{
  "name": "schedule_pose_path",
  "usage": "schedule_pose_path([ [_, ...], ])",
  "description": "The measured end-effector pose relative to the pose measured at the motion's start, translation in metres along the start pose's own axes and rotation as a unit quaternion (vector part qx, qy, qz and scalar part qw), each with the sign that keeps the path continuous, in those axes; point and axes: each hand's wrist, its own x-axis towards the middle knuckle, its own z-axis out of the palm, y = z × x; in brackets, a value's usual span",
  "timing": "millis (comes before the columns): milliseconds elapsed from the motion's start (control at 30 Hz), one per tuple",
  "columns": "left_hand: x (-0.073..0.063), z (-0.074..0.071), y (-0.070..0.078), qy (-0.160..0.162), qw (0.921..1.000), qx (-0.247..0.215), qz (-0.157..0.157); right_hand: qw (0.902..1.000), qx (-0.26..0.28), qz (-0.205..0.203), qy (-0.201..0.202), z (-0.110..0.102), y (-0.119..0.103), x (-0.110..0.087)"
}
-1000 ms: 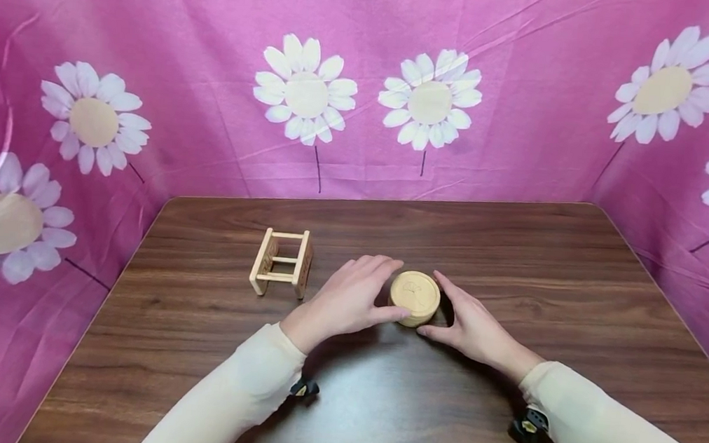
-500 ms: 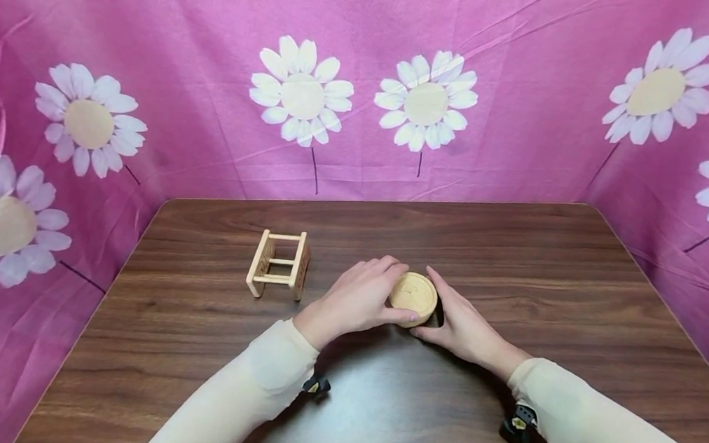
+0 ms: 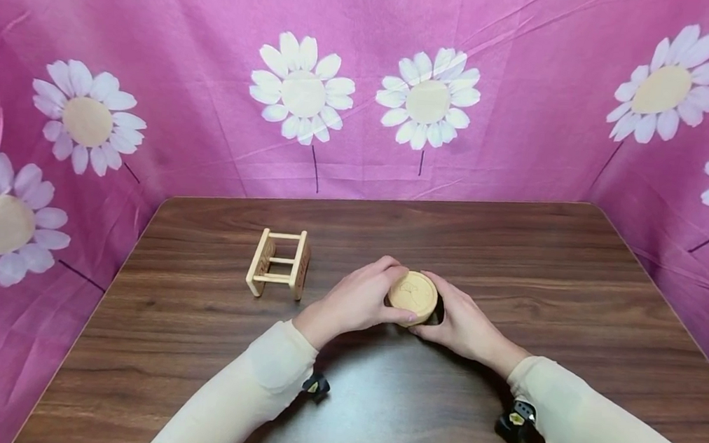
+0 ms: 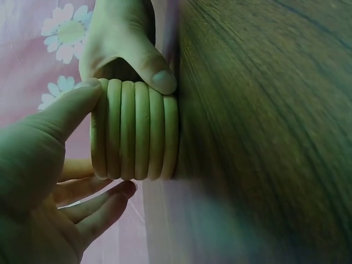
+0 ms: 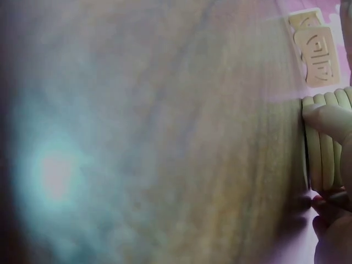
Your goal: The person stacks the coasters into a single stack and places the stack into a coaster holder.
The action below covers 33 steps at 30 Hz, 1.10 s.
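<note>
A stack of several round wooden coasters [image 3: 413,297] lies flat on the dark wood table, the top one with a raised rim and an engraved line drawing. My left hand [image 3: 357,297] grips the stack from the left, its thumb at the edge of the top coaster and its fingers around the far side. From the right, my right hand [image 3: 468,324] holds the lower part, with its thumb low at the near side. In the left wrist view the coasters [image 4: 135,131] sit pressed evenly together between both hands.
Left of my hands stands a small wooden rack [image 3: 279,264] with rails and carved side panels, seen as a carved panel [image 5: 319,55] in the right wrist view. A pink cloth [image 3: 373,12] with daisies hangs behind the table [image 3: 516,250].
My left hand has moved right and now grips the stack. My right hand's fingers have come in against its right side. The rack stays in place.
</note>
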Motion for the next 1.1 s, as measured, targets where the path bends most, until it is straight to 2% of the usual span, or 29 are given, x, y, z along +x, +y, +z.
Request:
schedule_pose_path([
  [300,-0.005,0.002,-0.015,0.004,0.9949,-0.098,-0.020,0.9997,-0.012,-0.005,-0.019,-0.020,-0.009,0.003],
  [500,-0.009,0.005,-0.023,0.004,0.9869,-0.160,-0.020,0.9995,-0.016,-0.011,-0.023,-0.024,-0.009,0.003],
  [800,-0.012,0.006,-0.032,-0.012,0.9602,-0.277,-0.035,0.9998,0.004,-0.010,-0.017,-0.023,-0.010,0.007],
  [1100,-0.018,0.009,-0.042,-0.017,0.9265,-0.370,-0.067,0.9997,0.021,-0.012,-0.006,-0.020,-0.009,0.010],
])
